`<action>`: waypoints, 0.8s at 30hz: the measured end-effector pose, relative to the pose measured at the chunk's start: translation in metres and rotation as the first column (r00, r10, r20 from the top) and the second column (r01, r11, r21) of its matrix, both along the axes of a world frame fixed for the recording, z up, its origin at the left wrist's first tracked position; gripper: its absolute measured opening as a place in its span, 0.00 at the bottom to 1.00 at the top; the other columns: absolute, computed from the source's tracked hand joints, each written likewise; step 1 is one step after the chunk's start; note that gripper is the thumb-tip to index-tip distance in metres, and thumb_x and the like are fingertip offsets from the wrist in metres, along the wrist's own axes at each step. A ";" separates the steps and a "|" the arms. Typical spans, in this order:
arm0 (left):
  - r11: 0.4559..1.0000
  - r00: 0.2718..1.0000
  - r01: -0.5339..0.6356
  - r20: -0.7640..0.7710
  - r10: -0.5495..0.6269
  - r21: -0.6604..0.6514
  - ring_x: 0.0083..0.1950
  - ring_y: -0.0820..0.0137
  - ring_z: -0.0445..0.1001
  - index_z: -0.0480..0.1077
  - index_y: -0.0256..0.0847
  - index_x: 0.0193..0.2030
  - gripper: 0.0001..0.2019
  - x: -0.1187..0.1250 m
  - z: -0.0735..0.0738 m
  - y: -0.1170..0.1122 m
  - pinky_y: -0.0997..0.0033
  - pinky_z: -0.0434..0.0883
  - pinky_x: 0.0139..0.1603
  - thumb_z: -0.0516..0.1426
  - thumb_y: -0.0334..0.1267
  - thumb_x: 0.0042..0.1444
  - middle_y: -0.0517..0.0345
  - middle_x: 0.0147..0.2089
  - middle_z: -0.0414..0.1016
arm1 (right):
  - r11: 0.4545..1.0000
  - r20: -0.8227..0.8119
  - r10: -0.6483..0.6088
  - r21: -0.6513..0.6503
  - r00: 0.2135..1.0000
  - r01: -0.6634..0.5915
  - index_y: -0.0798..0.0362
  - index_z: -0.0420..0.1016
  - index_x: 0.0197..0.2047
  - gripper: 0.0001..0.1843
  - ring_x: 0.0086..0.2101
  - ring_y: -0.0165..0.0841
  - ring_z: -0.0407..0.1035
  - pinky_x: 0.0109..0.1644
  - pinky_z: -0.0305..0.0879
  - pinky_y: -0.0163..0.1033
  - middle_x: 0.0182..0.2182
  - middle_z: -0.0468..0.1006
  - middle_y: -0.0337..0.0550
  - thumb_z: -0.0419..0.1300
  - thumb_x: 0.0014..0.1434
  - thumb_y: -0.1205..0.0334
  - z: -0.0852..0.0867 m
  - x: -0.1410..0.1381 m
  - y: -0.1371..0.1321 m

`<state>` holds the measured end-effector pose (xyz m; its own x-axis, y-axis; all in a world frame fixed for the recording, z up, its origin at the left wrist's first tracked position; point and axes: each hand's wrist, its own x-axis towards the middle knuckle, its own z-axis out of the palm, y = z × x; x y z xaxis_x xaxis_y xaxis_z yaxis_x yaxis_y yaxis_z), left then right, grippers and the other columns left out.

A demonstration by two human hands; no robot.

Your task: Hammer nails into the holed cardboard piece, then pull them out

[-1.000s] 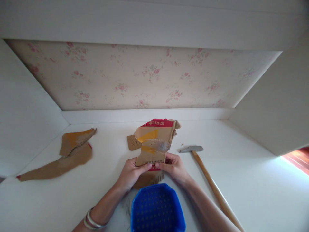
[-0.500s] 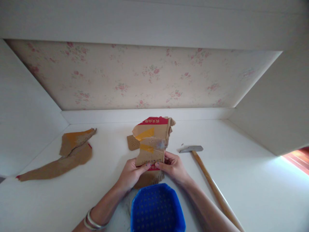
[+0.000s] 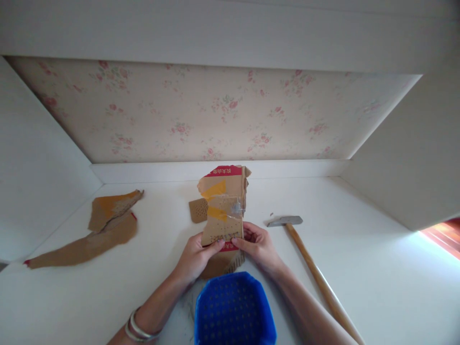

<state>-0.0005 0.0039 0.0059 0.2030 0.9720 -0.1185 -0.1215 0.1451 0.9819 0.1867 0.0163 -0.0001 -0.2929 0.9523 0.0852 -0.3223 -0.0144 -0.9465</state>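
Between my two hands is a torn piece of cardboard (image 3: 223, 227), raised above the white surface. It has a red printed band at its far end, yellow patches, and small holes near my thumbs. My left hand (image 3: 197, 253) pinches its near left edge, thumb on top. At the near right edge my right hand (image 3: 259, 247) grips it the same way, its fingers curled behind. Below the thumbs shows another cardboard part (image 3: 217, 266) with a red strip; I cannot tell whether it is joined. A small perforated cardboard piece (image 3: 197, 211) lies partly hidden behind.
A blue basket (image 3: 266, 306) with a holed bottom stands close in front of me. To the right lies a hammer (image 3: 311, 261) with a wooden handle. Torn cardboard scraps (image 3: 111, 239) lie at the left. White panels and a flowered wall (image 3: 223, 115) enclose the surface.
The far end of the cardboard has shifted slightly left and away from me. Both hands keep their grip in nearly the same place.
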 end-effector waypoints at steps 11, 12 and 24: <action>0.999 0.996 -0.050 -0.074 0.051 0.015 0.49 0.55 0.80 0.78 0.36 0.46 0.17 0.001 -0.005 0.001 0.58 0.73 0.54 0.66 0.44 0.52 0.48 0.48 0.83 | 0.999 0.081 -0.027 0.022 0.996 0.026 0.50 0.85 0.41 0.12 0.33 0.35 0.79 0.38 0.73 0.37 0.33 0.86 0.40 0.72 0.52 0.58 -0.004 0.002 0.000; 0.999 0.996 -0.053 -0.072 0.054 0.012 0.49 0.55 0.80 0.78 0.36 0.46 0.17 0.001 -0.005 0.001 0.58 0.73 0.53 0.66 0.44 0.52 0.48 0.47 0.83 | 0.999 0.089 -0.024 0.028 0.996 0.022 0.50 0.84 0.41 0.12 0.33 0.35 0.79 0.38 0.73 0.37 0.33 0.86 0.40 0.72 0.52 0.58 -0.004 0.002 0.000; 0.995 0.995 -0.093 -0.038 0.092 -0.039 0.46 0.56 0.80 0.78 0.35 0.46 0.18 0.000 0.000 0.002 0.60 0.73 0.50 0.66 0.43 0.51 0.47 0.47 0.83 | 0.845 0.248 -0.438 0.443 0.864 0.301 0.42 0.74 0.52 0.20 0.34 0.31 0.66 0.41 0.68 0.40 0.36 0.68 0.36 0.67 0.57 0.68 -0.009 -0.003 -0.006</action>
